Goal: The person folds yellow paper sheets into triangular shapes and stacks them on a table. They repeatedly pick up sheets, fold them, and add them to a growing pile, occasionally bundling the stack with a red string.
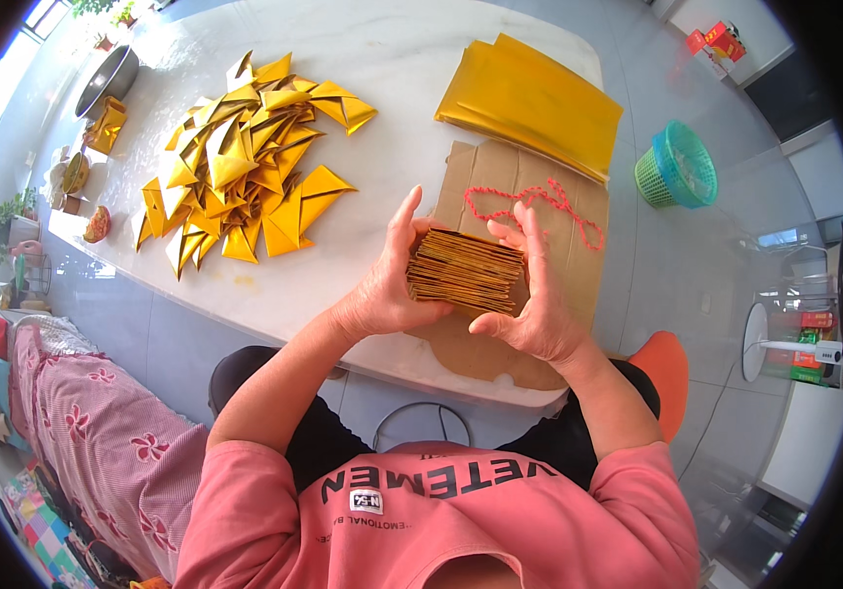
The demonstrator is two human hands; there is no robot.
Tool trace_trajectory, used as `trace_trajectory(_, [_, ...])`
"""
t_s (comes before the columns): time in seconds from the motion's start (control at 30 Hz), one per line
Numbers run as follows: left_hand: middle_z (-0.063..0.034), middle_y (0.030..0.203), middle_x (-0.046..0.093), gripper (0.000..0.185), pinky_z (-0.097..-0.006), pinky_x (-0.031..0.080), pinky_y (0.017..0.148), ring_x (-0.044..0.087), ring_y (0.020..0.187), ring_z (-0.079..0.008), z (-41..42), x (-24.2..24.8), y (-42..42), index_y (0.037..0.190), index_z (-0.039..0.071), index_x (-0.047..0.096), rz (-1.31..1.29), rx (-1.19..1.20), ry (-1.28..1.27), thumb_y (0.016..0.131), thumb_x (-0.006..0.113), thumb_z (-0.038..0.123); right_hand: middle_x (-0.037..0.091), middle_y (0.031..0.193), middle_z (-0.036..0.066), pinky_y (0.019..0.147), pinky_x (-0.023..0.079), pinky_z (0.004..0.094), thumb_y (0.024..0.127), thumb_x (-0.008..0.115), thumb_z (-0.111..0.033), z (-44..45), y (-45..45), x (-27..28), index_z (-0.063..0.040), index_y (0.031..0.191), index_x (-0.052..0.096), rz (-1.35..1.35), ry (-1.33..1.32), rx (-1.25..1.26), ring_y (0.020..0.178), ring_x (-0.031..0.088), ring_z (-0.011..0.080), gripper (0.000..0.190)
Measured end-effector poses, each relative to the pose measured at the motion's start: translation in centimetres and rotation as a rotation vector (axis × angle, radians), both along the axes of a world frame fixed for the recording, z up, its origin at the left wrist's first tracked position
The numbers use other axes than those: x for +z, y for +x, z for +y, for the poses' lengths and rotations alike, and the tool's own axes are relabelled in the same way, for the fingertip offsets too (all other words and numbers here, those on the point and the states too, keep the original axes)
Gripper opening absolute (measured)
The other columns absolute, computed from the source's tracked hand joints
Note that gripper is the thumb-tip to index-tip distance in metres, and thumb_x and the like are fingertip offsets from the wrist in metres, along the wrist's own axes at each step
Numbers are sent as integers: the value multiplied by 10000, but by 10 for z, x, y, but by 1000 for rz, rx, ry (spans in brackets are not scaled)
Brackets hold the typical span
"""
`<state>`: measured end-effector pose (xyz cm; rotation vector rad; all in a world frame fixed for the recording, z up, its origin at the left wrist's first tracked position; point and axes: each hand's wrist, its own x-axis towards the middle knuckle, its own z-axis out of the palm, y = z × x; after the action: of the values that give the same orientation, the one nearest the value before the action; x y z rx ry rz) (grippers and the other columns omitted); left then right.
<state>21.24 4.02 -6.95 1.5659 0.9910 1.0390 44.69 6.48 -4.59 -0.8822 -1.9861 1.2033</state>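
Between my two hands is a thick stack of folded gold paper [464, 271], its layered edges facing up. My left hand [390, 283] cups the left end, with the thumb along the near side. Around the right end curves my right hand [539, 302], its thumb and fingers at the near and far corners. Under the stack lies a flattened sheet of brown cardboard [576, 250]. A twisted red cord [535, 193] rests loosely on that cardboard, just beyond my right fingers.
Left of my hands, a heap of folded gold paper pieces [241, 158] covers part of the marble-look table [399, 44]. Flat gold sheets [532, 99] lie at the far right. A metal basin [107, 82] stands at the left edge; a green plastic basket [675, 163] is off the table's right side.
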Motion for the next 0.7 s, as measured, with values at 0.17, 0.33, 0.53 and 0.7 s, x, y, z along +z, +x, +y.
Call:
trace_trajectory(0.17, [-188,1347,417,1330,-411,376,1087,472,1238,-319,-5,-6,5,1552,79,-120,-6,12,66,624,830,27,166,1528,294,1144,269,508,678,781,-685,-8,-4,-31,38,1533,-84,77,100,-49,1405,298,397,1415])
trace_trajectory(0.33, [-197,1358,384,1338,-415,364,1093,455,1243,-328,-6,-7,7,1547,72,-134,-8,21,41,607,818,42,146,1562,221,1166,244,468,703,766,-677,-5,-16,-37,-24,1546,-128,183,91,-57,1436,250,340,1392])
trace_trajectory(0.53, [-199,1369,352,1259,-416,343,1103,429,1256,-338,-7,-6,5,1550,59,-68,-6,5,6,606,766,31,144,1534,278,1175,184,494,725,739,-696,-6,-17,-39,68,1510,-144,254,44,-25,1438,200,377,1406])
trace_trajectory(0.7, [-164,1379,364,1218,-423,344,1103,432,1265,-317,-6,-10,-1,1553,53,47,159,1,78,608,815,63,130,1553,282,1180,175,484,751,720,-691,-4,-12,-32,68,1512,-138,262,50,-5,1447,189,374,1375])
